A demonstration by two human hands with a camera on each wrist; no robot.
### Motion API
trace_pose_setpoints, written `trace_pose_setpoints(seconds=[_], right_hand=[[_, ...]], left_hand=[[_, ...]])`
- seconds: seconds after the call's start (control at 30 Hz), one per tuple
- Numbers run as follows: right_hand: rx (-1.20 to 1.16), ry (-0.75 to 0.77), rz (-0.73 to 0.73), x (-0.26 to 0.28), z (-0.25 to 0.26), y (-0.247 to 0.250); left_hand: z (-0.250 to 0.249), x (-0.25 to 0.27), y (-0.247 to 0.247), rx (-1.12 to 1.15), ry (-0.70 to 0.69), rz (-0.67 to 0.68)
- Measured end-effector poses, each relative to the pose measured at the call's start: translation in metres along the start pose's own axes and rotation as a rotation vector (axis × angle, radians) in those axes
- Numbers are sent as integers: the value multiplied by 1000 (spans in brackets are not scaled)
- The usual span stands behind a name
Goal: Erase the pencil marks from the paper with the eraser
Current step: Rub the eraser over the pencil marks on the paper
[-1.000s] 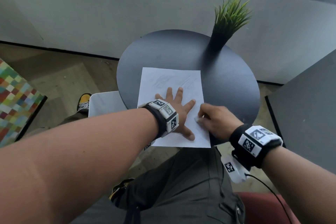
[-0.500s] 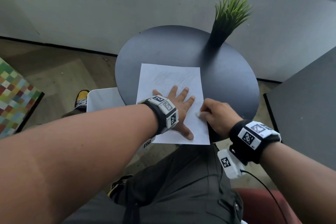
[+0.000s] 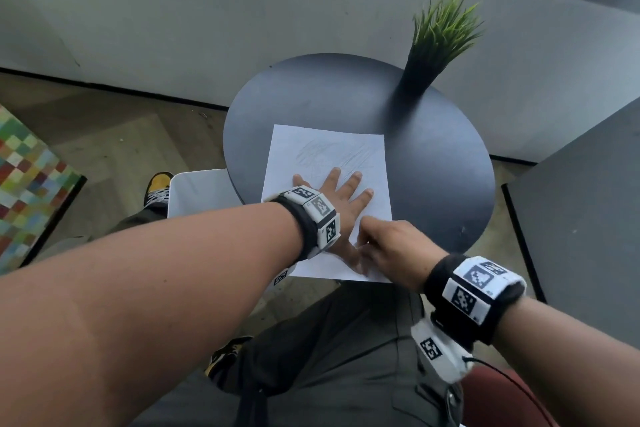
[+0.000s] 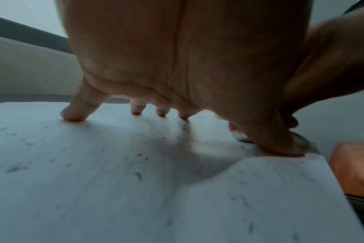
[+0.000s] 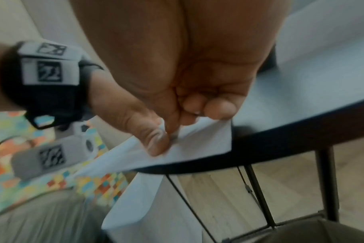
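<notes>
Round dark table (image 3: 433, 184) bore the paper (image 3: 363, 156). Left hand (image 3: 341, 204) lay flat, fingers spread, pinning it. Right hand (image 3: 391, 250), curled, apparently pinched the eraser (image 5: 162, 125) at the near edge; rubbing underway. Next: the upper scribbles (image 3: 329, 152).

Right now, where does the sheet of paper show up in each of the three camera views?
Head: sheet of paper lies mid-frame on the round table.
Left wrist: it fills the lower frame.
Right wrist: white strip at centre, on the table's near edge.
Shared landmark: left hand pressing on it.
</notes>
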State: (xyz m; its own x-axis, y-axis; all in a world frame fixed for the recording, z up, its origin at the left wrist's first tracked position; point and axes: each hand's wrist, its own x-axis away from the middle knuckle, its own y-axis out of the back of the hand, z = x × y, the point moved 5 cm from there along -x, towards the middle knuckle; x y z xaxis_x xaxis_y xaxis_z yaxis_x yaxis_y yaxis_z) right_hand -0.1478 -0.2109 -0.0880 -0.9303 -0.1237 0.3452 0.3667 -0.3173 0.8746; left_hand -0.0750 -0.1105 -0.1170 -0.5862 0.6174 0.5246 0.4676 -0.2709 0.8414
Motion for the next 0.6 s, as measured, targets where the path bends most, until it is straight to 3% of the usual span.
trace_pose_setpoints(seconds=[0.07, 0.17, 0.23, 0.47, 0.6], right_hand=[[-35, -55, -37, -4, -9, 8], [-107, -285, -183, -19, -45, 34], [-146, -357, -202, -25, -62, 44], [-344, -186, -123, -32, -52, 42], [-328, -153, -82, -38, -47, 36]], left_hand=[[-1, 2, 0, 4, -3, 7], [1, 5, 0, 1, -2, 6], [2, 9, -1, -8, -13, 6], [9, 23, 19, -40, -108, -165], [21, 16, 15, -41, -55, -112]])
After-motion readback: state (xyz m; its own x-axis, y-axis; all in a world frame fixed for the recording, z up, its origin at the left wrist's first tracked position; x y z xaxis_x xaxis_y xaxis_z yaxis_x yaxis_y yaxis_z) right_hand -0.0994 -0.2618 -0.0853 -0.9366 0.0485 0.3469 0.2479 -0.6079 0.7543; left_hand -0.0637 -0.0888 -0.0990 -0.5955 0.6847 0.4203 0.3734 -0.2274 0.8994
